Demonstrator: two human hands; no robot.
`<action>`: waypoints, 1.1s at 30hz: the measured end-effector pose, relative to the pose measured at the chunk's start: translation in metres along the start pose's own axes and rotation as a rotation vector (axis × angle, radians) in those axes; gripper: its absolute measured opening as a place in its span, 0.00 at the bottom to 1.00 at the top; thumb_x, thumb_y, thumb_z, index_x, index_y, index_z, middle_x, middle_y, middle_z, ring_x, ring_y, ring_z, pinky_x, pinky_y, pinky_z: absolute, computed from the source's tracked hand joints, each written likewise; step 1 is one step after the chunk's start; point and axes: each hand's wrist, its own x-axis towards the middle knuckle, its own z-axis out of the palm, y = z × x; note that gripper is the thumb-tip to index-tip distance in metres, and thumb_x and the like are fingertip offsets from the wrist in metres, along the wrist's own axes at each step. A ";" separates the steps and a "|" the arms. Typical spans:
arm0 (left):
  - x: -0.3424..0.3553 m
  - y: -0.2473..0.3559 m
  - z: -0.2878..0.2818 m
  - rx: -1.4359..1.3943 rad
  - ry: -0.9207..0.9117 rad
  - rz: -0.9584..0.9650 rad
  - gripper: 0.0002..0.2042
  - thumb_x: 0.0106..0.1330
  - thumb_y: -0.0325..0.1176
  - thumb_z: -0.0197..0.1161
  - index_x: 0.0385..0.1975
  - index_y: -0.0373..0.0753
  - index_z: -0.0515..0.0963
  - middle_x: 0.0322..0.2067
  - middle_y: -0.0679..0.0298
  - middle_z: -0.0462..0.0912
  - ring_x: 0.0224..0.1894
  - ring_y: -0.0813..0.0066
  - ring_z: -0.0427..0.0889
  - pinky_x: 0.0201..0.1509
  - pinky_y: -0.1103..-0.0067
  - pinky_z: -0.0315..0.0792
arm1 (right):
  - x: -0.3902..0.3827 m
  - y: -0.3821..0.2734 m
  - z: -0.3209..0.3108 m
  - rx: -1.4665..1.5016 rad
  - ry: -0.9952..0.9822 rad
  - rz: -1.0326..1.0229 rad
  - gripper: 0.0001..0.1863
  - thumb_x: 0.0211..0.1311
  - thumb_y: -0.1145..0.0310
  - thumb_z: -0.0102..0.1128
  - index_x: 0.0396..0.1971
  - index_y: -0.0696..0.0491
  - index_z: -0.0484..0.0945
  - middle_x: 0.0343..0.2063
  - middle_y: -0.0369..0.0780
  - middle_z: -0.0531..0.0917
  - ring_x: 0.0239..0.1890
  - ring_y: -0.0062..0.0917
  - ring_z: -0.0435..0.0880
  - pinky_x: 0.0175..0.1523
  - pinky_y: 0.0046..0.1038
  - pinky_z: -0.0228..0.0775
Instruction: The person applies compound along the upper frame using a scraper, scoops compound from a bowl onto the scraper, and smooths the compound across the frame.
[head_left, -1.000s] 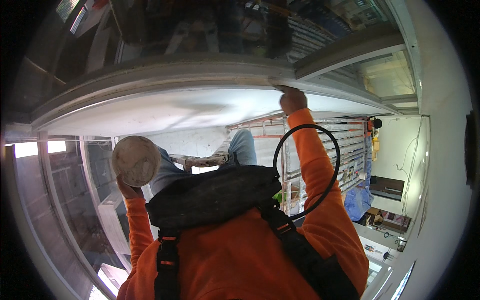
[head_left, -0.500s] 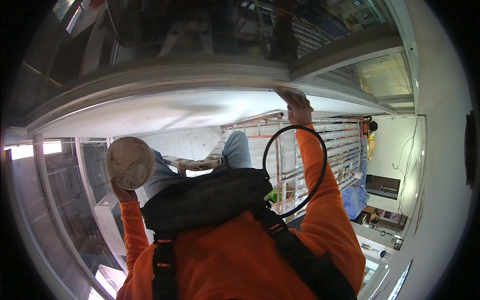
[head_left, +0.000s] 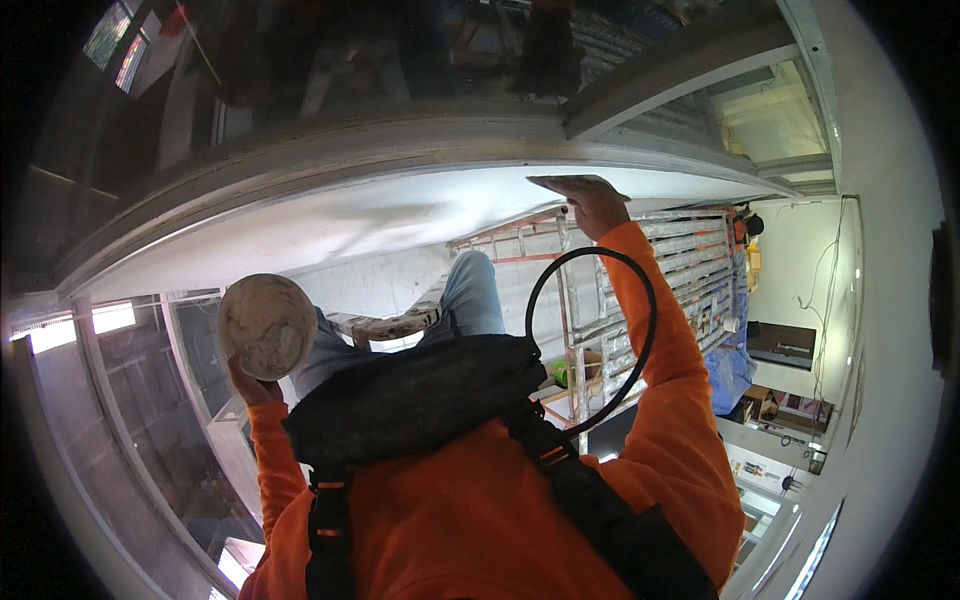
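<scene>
In my left hand (head_left: 250, 375), fingers closed round it, is a round, putty-smeared container (head_left: 266, 322), its pale round face toward the camera. My right hand (head_left: 600, 207) is closed on a flat, dull-coloured putty knife (head_left: 555, 183), just beside the long grey frame (head_left: 430, 145) and the white surface (head_left: 390, 205) along it; whether the blade touches is unclear. A black bag (head_left: 420, 390) with a looped black cable (head_left: 652, 290) is strapped across my front.
My jeaned legs (head_left: 470, 298) straddle a stained wooden ladder (head_left: 390, 325). Beyond stand metal scaffold racks (head_left: 660, 270) and a blue sheet (head_left: 732, 375). Dark glass (head_left: 320, 60) fills the top; glazed panels (head_left: 130, 390) are at left. Loose wires (head_left: 830, 280) hang on the right wall.
My right hand has shifted slightly, drawing the knife a little left and down from the frame's edge, with its blade now flatter to view. My left hand moved slightly left, then stayed.
</scene>
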 end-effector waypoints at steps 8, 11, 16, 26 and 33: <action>0.005 -0.001 -0.009 -0.029 0.062 -0.021 0.29 0.61 0.45 0.53 0.59 0.35 0.62 0.56 0.54 0.68 0.57 0.58 0.70 0.58 0.64 0.68 | -0.011 0.063 0.006 -0.020 -0.048 1.004 0.26 0.54 0.70 0.45 0.56 0.41 0.72 0.47 0.43 0.80 0.49 0.37 0.79 0.54 0.36 0.70; 0.006 0.001 -0.020 -0.021 0.135 0.003 0.28 0.61 0.45 0.52 0.58 0.35 0.63 0.55 0.54 0.69 0.57 0.59 0.70 0.58 0.64 0.68 | 0.007 0.069 0.005 -0.061 -0.105 1.004 0.27 0.53 0.68 0.45 0.57 0.43 0.71 0.49 0.43 0.79 0.51 0.37 0.78 0.56 0.35 0.68; 0.010 -0.007 -0.041 -0.024 0.045 0.043 0.27 0.61 0.44 0.53 0.58 0.35 0.64 0.55 0.55 0.69 0.57 0.60 0.71 0.59 0.64 0.67 | 0.048 0.025 0.009 -0.046 -0.247 0.871 0.24 0.54 0.67 0.44 0.52 0.44 0.75 0.53 0.41 0.76 0.57 0.33 0.73 0.61 0.32 0.64; 0.028 -0.016 -0.038 -0.112 0.037 -0.042 0.27 0.61 0.44 0.53 0.58 0.35 0.64 0.55 0.54 0.70 0.57 0.58 0.71 0.59 0.64 0.67 | 0.100 -0.151 -0.016 0.301 -0.165 0.382 0.21 0.51 0.70 0.46 0.45 0.49 0.80 0.45 0.45 0.80 0.44 0.39 0.80 0.54 0.36 0.70; 0.022 -0.005 -0.023 -0.032 -0.015 0.047 0.27 0.63 0.45 0.51 0.58 0.35 0.64 0.56 0.54 0.69 0.57 0.58 0.70 0.59 0.65 0.68 | 0.014 -0.037 0.006 0.183 0.132 0.303 0.23 0.56 0.75 0.42 0.49 0.41 0.79 0.41 0.44 0.82 0.38 0.38 0.82 0.47 0.34 0.75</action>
